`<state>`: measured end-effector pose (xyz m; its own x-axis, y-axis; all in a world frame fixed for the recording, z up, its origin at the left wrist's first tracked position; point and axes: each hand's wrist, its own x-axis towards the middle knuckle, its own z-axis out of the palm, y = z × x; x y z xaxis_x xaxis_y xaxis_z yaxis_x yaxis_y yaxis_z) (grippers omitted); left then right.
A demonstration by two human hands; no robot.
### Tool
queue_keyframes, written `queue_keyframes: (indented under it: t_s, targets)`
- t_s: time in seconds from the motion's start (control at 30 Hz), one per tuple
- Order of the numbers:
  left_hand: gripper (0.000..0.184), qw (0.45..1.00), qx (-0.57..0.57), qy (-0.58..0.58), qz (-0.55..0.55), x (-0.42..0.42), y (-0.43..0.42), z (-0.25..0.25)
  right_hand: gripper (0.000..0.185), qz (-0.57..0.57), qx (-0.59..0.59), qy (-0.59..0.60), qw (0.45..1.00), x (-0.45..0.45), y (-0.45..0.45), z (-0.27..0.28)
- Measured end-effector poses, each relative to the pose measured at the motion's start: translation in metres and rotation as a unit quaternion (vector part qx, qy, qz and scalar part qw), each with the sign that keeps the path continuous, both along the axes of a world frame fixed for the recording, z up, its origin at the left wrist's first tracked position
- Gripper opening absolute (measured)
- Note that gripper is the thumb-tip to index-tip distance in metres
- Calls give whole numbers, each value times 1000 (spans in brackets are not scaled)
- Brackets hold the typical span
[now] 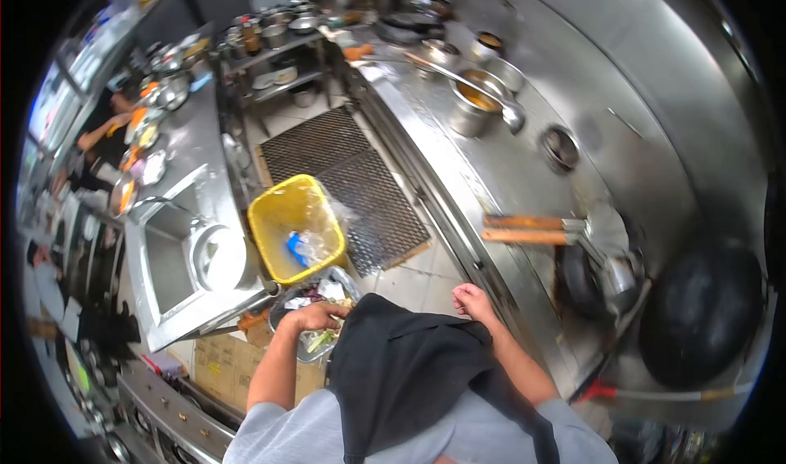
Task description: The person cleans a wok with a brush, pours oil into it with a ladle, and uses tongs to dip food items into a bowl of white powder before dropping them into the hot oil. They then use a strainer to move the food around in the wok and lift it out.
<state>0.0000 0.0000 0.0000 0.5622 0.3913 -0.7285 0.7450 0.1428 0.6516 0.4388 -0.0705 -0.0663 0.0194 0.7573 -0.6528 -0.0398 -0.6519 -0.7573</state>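
Note:
My left hand (319,317) hangs at the left edge of the black apron (401,374), above a bin of scraps (315,347). Its fingers are loosely stretched, and I see nothing held in them. White, green and dark red bits lie in that bin. My right hand (472,302) is raised on the other side of the apron, beside the steel counter's front edge. Its fingers are curled in, with no object showing. Just beyond the scraps stands a yellow bin (260,239) with clear plastic and a blue piece inside.
A sink (168,255) holding a white-looking round pot (221,255) is on the left. Along the right counter are a pot with a ladle (471,119), wooden-handled tools (528,236) and a black wok (702,313). Dark mats (360,190) cover the floor ahead. Another person's arm (102,131) shows far left.

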Motion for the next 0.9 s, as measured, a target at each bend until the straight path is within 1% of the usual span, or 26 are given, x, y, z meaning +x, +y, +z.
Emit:
queue_keyframes:
  t_s: [0.03,0.07,0.1,0.17,0.23,0.3,0.37,0.4,0.43,0.47,0.5,0.57,0.6,0.63,0.67,0.7,0.77,0.8,0.83,0.87,0.9]
  targets:
    - [42,996,80,-20,25,-19,-16,-9,16,10,5,8,1000,-11,9,-2]
    - [38,988,124,13,88,-31,-33,-8,16,23,11,17,1000,-21,20,-6]
    - [35,975,169,-31,138,3,30,-52,16,52,30,-35,998,21,109,15]
    - [33,952,191,69,228,-26,29,-6,16,105,22,-21,994,-22,151,0]
    - [32,934,193,67,295,-39,34,9,15,159,25,-19,987,-46,194,-7]
    - [33,901,175,47,395,-37,41,27,16,218,19,-34,975,-61,232,-18]
    - [34,889,187,54,415,-36,50,30,16,257,15,-33,966,-70,270,-29]
    - [34,884,192,78,419,-34,55,30,16,277,8,-23,961,-72,289,-38]
    - [34,880,201,99,420,-29,65,30,16,294,3,-15,956,-69,312,-49]
    - [34,873,215,85,430,-28,74,29,15,316,19,13,949,-65,336,-75]
    - [34,864,183,81,463,-26,88,30,14,334,44,-7,941,-66,358,-70]
    - [34,838,150,59,522,-18,120,43,13,334,72,12,940,-59,402,-77]
    - [33,831,159,85,526,-20,127,26,13,338,81,16,938,-60,429,-72]
    - [32,826,166,112,526,-15,150,33,16,343,74,-1,936,-58,453,-65]
    - [31,825,111,104,545,-12,169,41,18,346,66,-17,936,-59,476,-60]
    - [31,827,116,106,540,-17,186,33,18,341,70,-14,937,-59,502,-59]
    - [28,857,96,101,496,-32,195,-19,17,342,12,3,940,-59,559,-56]
    - [28,861,98,104,488,-40,196,-41,16,331,20,-3,943,-61,583,-36]
    - [28,882,76,70,461,-49,198,-59,15,311,54,10,949,-66,610,-43]
    - [27,921,96,50,374,-65,197,-82,15,283,86,21,955,-67,633,-53]
    - [27,950,123,25,286,-81,198,-105,14,249,86,27,964,-71,652,-41]
